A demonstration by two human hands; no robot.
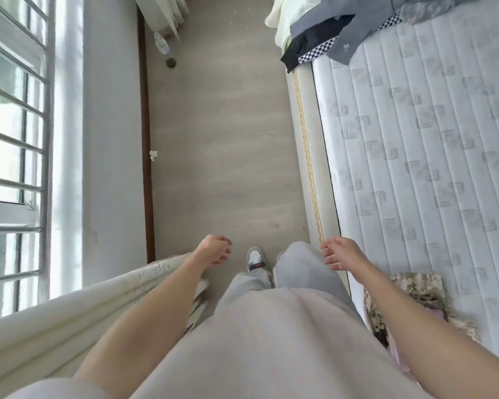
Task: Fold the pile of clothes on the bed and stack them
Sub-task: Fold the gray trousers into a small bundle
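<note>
While the person stands in the aisle between window and bed, both hands hang free: the left hand has fingers loosely curled around nothing, and the right hand is relaxed with fingers half spread, so neither grip holds any cloth. The pile of clothes lies at the far end of the mattress, well apart from the hands, with a black garment and its checkered band hanging over the bed's edge. A folded camouflage piece rests on the mattress just beside the right forearm.

The likely trouble is that overhanging garment: a tug on the grey shirt above it could drag it off onto the floor. Limp cloth also tends to slump while being folded, and a stack may lean on the soft surface.

The mattress is quilted in long ribs with a pale woven motif; the grey shirt looks smooth and crisp, the black fabric soft and matte. A fringed cream curtain hangs at the left.
</note>
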